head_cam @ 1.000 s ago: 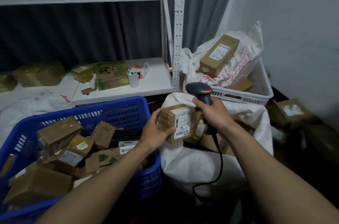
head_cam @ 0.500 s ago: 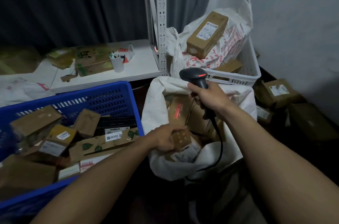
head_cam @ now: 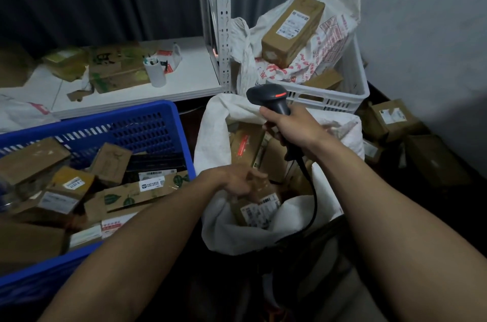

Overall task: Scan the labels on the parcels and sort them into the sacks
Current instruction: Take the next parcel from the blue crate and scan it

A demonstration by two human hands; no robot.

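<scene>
My left hand [head_cam: 235, 180] reaches into the open white sack [head_cam: 213, 137] and its fingers curl over the top of a small brown parcel [head_cam: 259, 211] whose white label faces up. The parcel lies on other brown boxes [head_cam: 246, 142] inside the sack. My right hand [head_cam: 296, 130] grips the handle of a black barcode scanner [head_cam: 271, 96] above the sack's far rim, with the cable hanging down over the sack. A blue crate [head_cam: 160, 113] at my left holds several labelled brown parcels [head_cam: 66, 190].
A white crate [head_cam: 334, 101] behind the sack holds another printed sack with a long brown box [head_cam: 292, 29] on top. The white shelf [head_cam: 189, 81] at the back carries flattened cartons and a paper roll. More boxes [head_cam: 390, 116] lie on the floor by the right wall.
My left hand brought the small parcel down from in front of the scanner into the sack. The right hand with the scanner has stayed above the sack.
</scene>
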